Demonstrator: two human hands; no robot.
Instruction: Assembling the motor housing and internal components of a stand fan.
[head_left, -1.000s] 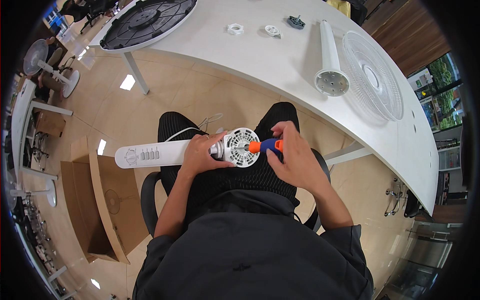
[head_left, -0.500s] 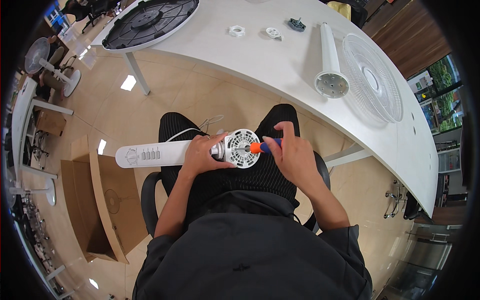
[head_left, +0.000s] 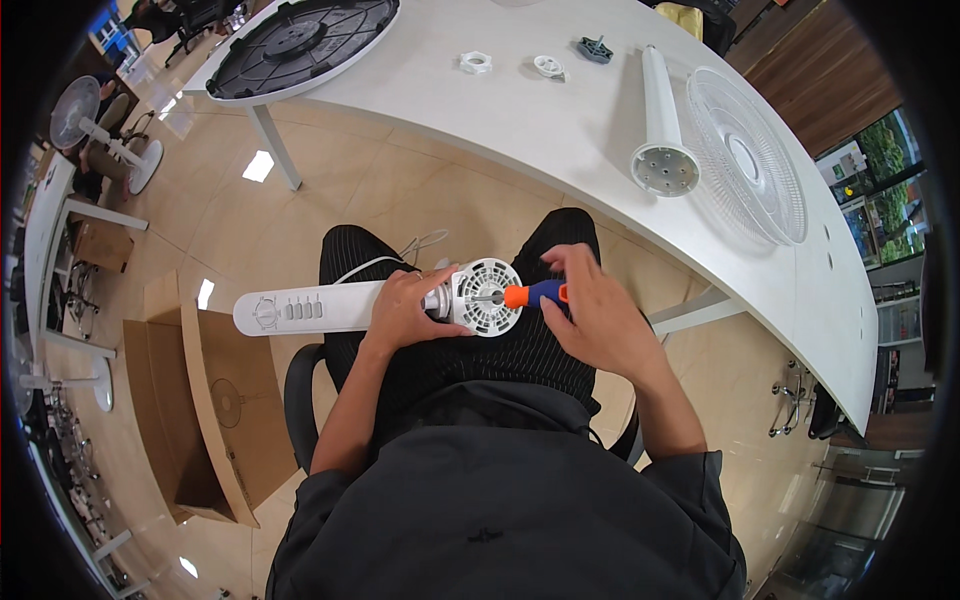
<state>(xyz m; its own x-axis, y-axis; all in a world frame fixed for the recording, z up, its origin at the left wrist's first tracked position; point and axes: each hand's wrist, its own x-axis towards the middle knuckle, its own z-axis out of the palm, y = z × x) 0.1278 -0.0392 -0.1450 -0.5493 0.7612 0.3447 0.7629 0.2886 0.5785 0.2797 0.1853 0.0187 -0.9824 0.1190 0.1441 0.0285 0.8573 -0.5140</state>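
Across my lap lies a white fan body (head_left: 350,303), its long button panel pointing left and its round slotted motor housing (head_left: 490,318) at the right end. My left hand (head_left: 405,308) is wrapped round the neck beside the housing, thumb below and fingers above. In my right hand (head_left: 603,318) is a screwdriver (head_left: 540,294) with an orange and dark blue handle, held level. Its shaft points left at the middle of the housing; whether the tip sits in a screw cannot be made out. A white cord (head_left: 365,267) runs behind the body over my thigh.
On the white table (head_left: 500,120) ahead lie a fan grille (head_left: 745,160), a white pole (head_left: 660,115), a dark round base (head_left: 300,45), and small parts including a white ring nut (head_left: 475,63). An open cardboard box (head_left: 215,400) stands on the floor left of my chair.
My right hand has shifted slightly and its fingers have changed position around the screwdriver handle. The fan body and my left hand stay nearly where they were.
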